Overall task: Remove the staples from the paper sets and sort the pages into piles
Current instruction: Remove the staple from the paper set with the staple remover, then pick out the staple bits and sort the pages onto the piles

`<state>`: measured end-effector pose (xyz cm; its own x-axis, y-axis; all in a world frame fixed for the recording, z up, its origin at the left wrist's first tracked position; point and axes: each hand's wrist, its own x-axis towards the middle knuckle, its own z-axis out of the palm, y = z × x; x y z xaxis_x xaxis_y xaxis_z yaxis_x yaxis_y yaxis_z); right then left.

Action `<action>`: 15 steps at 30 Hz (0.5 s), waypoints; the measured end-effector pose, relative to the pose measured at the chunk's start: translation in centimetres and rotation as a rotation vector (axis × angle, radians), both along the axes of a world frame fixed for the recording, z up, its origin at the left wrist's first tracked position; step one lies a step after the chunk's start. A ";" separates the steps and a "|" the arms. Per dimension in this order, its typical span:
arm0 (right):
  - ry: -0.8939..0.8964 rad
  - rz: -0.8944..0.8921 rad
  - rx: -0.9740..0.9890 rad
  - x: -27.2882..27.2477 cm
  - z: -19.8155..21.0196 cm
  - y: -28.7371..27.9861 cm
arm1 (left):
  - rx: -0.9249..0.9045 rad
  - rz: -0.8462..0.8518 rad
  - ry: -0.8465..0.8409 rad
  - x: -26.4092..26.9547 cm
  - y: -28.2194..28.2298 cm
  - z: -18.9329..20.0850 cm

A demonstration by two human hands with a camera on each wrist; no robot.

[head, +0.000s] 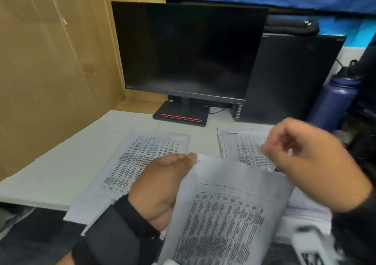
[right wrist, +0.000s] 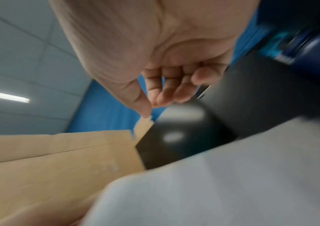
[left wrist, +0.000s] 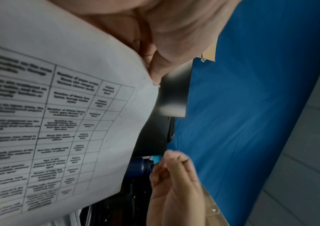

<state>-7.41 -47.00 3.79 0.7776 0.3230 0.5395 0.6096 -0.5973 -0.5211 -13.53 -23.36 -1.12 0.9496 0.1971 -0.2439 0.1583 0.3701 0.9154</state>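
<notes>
My left hand (head: 183, 163) holds a printed paper set (head: 227, 203) up off the desk, thumb pressed on its top left corner; the other fingers are hidden behind the sheets. The left wrist view shows the same table-printed page (left wrist: 58, 107) with my thumb (left wrist: 164, 61) at its corner. A thin mark like a staple shows at that corner. My right hand (head: 272, 148) hovers blurred above and right of the set, fingers curled, thumb near the index tip. In the right wrist view this hand (right wrist: 155, 104) shows nothing visible between its fingers.
Two piles of printed pages lie on the white desk, one at the left (head: 142, 156) and one at the right (head: 244, 142). More sheets (head: 305, 209) lie under my right forearm. A dark monitor (head: 189, 48), a black tower (head: 289, 77), a purple bottle (head: 333, 99) and a cardboard wall (head: 50, 71) ring the desk.
</notes>
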 end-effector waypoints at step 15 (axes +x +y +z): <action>-0.035 -0.026 -0.103 -4.5 -2.4 6.8 | 0.200 -0.019 -0.248 -1.5 -2.4 0.2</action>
